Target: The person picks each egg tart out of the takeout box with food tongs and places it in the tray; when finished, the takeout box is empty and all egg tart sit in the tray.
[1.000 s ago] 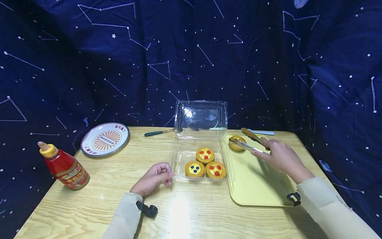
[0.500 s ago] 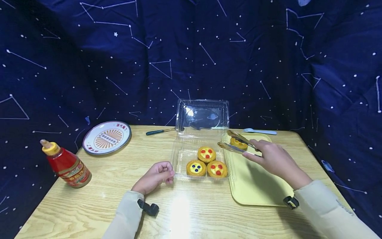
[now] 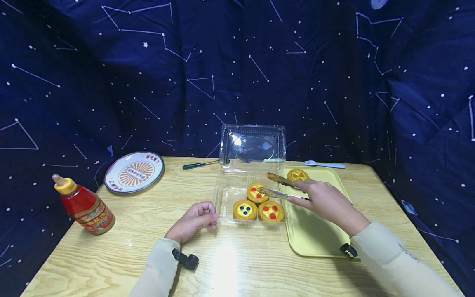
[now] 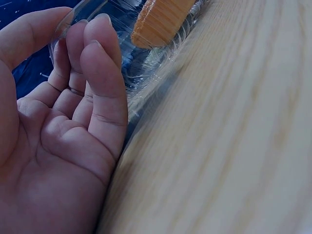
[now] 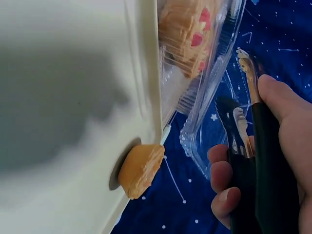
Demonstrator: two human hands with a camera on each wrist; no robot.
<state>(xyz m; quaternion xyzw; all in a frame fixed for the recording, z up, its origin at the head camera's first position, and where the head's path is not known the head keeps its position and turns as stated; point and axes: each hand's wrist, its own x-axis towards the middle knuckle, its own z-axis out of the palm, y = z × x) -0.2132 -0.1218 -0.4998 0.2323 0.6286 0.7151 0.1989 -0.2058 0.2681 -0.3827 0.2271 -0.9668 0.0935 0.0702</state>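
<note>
My left hand [image 3: 194, 222] pinches the front left corner of a clear plastic clamshell box [image 3: 227, 198], thumb against its rim [image 4: 63, 29]. Inside sit two egg tarts with red dots, one egg tart [image 3: 257, 193] behind and another egg tart [image 3: 271, 211] in front, beside a blue-dotted egg tart [image 3: 245, 209]. My right hand [image 3: 326, 202] grips dark-handled metal tongs [image 3: 283, 194], their arms spread over the box's right side with nothing between them. A plain-topped egg tart [image 3: 298, 174] rests on the yellow tray [image 3: 315, 231]; the right wrist view shows this egg tart [image 5: 141, 170] from its side.
The box lid [image 3: 253, 148] stands raised at the back. A light blue fork [image 3: 324, 164] lies behind the tray, and a dark-handled utensil [image 3: 194, 165] left of the lid. Further left are a patterned plate [image 3: 134, 172] and a red squeeze bottle [image 3: 89, 210].
The right hand has carried the tongs left, from around the tart on the tray to above the box; that tart stays on the tray. The left hand keeps its place at the box corner.
</note>
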